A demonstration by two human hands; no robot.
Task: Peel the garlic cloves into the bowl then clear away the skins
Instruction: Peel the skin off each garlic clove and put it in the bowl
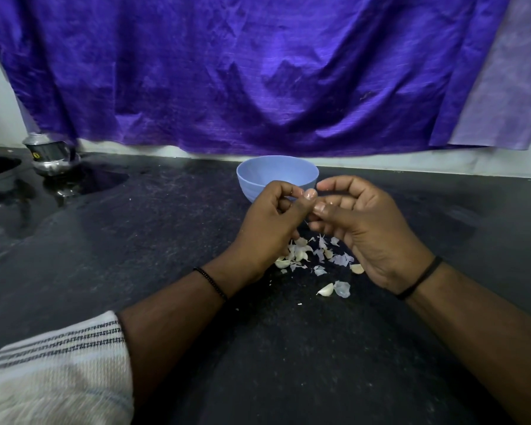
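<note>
above the dark counter (135,246), just in front of the blue bowl (277,176), the two hands met fingertip to fingertip. whatever garlic they held was almost wholly hidden: only a pale sliver showed between the thumbs, too small to tell clove from skin. the left hand (269,223) had its fingers curled inward, thumb pressed up against the forefinger in a pinch. the right hand (365,225) was curled too, thumb lying across toward the left thumb, the other fingers arched over the top; whether it had hold of the same piece could not be told.

directly beneath the hands, on the counter, lay a scatter of garlic skins (319,256), thin and pale, some with a lilac tinge, mixed with a few unpeeled cloves. one clove (325,290) lay nearer the person, just beside a loose flake of skin. the inside of the bowl was mostly hidden behind the hands, and nothing could be made out in it.

each wrist wore a thin dark band. a striped sleeve (59,372) covered the left forearm near the lower left corner. far to the left stood a shiny metal pot (51,157) beside wet patches on the counter. a purple cloth (242,72) hung across the wall behind.
</note>
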